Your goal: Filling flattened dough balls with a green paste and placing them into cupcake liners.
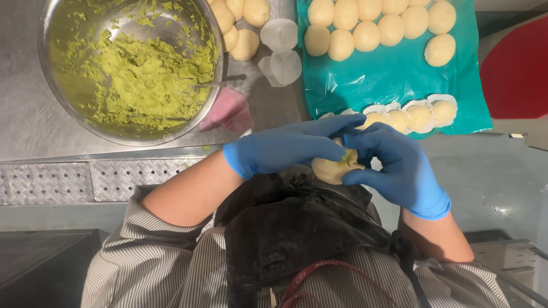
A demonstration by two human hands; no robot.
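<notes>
While both hands, left hand (pixel 285 148) and right hand (pixel 399 168), are pinching the dough ball (pixel 331 170), the teal sheet's (pixel 394 80) near edge is lying just beyond.

We are looking at a commercial food-preparation kitchen: a stainless steel worktop (pixel 34 125) fills the left of the frame, a large steel mixing bowl (pixel 130 68) of green paste sits upper left, and rows of pale dough balls (pixel 377 25) lie on a teal sheet (pixel 399 80) upper right.
</notes>
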